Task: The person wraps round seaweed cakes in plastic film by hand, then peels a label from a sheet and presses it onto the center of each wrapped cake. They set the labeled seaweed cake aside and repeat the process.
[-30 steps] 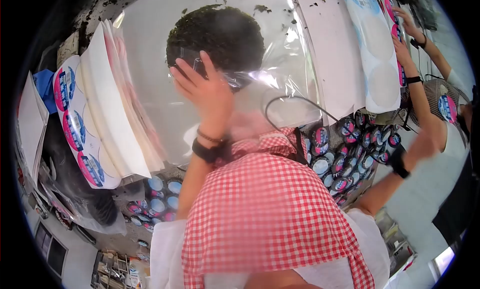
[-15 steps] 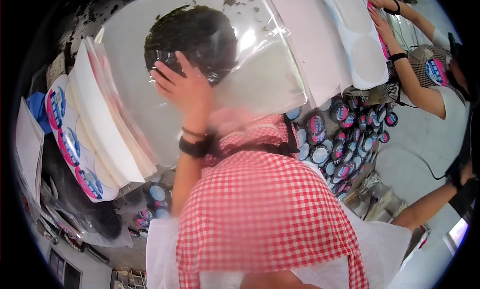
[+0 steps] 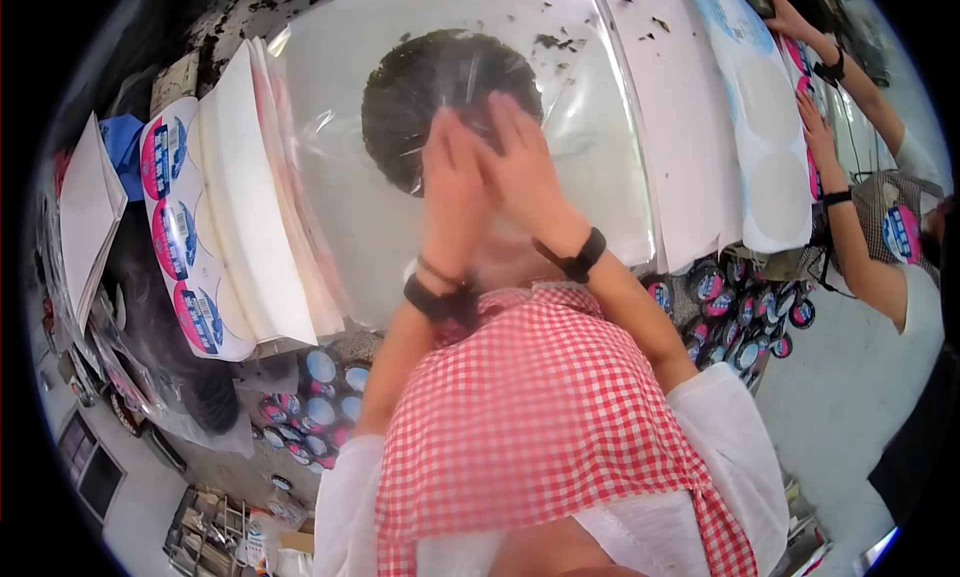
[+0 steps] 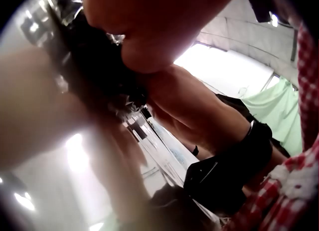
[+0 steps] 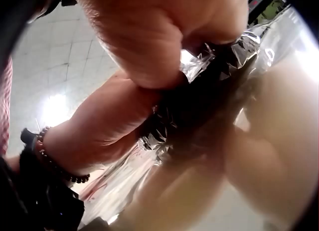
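Observation:
A round dark-green cake of what looks like dried seaweed (image 3: pixel 400 107) lies on the worktop under clear plastic film (image 3: pixel 590 177). My left hand (image 3: pixel 455 192) and right hand (image 3: pixel 530 182) are side by side on its near part, fingers extended forward and blurred. The two hands meet or overlap at the thumbs. In the left wrist view, crinkled shiny film (image 4: pixel 132 99) bunches below the hands. The right wrist view shows the same dark mass and crumpled film (image 5: pixel 159 136) under my palms. Part of the cake is hidden by the fingers.
White sheets (image 3: pixel 255 177) and a strip of pink-blue round labels (image 3: pixel 180 237) stand at left. A label sheet with blank circles (image 3: pixel 765 107) lies at right. Many round labelled packs (image 3: pixel 740 317) sit below the worktop. Another person's arms (image 3: pixel 850 207) work at far right.
My right hand, which was blurred and off to the right side, has come in beside the left on the seaweed cake. The left hand stays on the cake, turned more forward.

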Available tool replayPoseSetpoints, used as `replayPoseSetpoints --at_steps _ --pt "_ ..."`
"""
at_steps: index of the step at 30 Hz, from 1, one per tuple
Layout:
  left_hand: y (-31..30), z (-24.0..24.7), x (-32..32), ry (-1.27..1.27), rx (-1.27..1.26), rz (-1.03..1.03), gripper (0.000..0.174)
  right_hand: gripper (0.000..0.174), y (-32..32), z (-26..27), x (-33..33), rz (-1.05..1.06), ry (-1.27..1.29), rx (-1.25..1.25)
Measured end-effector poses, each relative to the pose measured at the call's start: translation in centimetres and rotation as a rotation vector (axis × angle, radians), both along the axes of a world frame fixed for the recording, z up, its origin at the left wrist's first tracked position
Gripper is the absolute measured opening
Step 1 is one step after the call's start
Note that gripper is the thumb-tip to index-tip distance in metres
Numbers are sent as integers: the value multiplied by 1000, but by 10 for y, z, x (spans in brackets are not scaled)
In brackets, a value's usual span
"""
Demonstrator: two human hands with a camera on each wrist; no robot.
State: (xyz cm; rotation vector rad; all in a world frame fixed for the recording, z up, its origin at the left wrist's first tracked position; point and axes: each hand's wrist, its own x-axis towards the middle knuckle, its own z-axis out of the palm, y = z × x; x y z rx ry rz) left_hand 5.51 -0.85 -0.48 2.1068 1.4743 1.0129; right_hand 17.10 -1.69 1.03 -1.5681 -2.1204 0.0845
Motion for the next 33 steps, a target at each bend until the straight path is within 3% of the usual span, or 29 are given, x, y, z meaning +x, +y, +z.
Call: replayPoseSetpoints --at_steps 2,4,5,6,9,11,12,15,16,18,20,21,23,25,27,28,29,32,33 --pt "-1 5 -2 -190 -231 15 47 52 0 10 -1 -140 781 -440" --pt "1 11 -3 -248 -366 8 32 54 3 7 -2 -199 787 -382" --pt "3 17 -4 -22 -153 82 31 54 5 6 -2 -228 789 -354" --pt "9 31 -5 202 59 152 29 55 8 12 -4 -227 461 -110" --pt "19 21 -14 324 196 166 27 51 17 -1 -6 -225 242 91" --pt "19 5 -17 165 88 86 28 45 18 -13 -5 -209 593 -23" --pt "17 3 -15 -123 -126 152 30 40 17 -12 -3 -218 523 -162" --pt "28 8 -27 82 -159 8 31 45 35 -9 3 -48 128 -39" --pt "36 19 -32 214 -24 -38 30 50 41 4 7 -10 53 -1" --pt "54 36 -41 380 179 -75 30 52 56 1 16 106 77 28" --pt "57 26 -46 303 110 -123 32 56 70 -12 21 186 231 81" --pt "58 21 -48 265 76 -145 34 57 68 -11 21 158 243 -33" --pt "46 12 -51 -22 -274 -92 36 58 63 -6 20 111 265 -252" --pt "50 14 -55 67 -205 -115 44 58 62 -6 23 171 144 -182" --pt "63 24 -54 226 88 -183 48 57 63 -3 25 186 42 -162" --pt "72 29 -53 240 167 -211 45 60 70 8 24 193 30 6" --pt "82 34 -52 254 248 -236 43 61 75 8 23 224 88 -8" --pt "89 8 -64 102 113 -382 44 65 98 1 18 289 367 -73" --pt "85 5 -65 101 23 -349 46 64 96 0 18 305 309 -147"
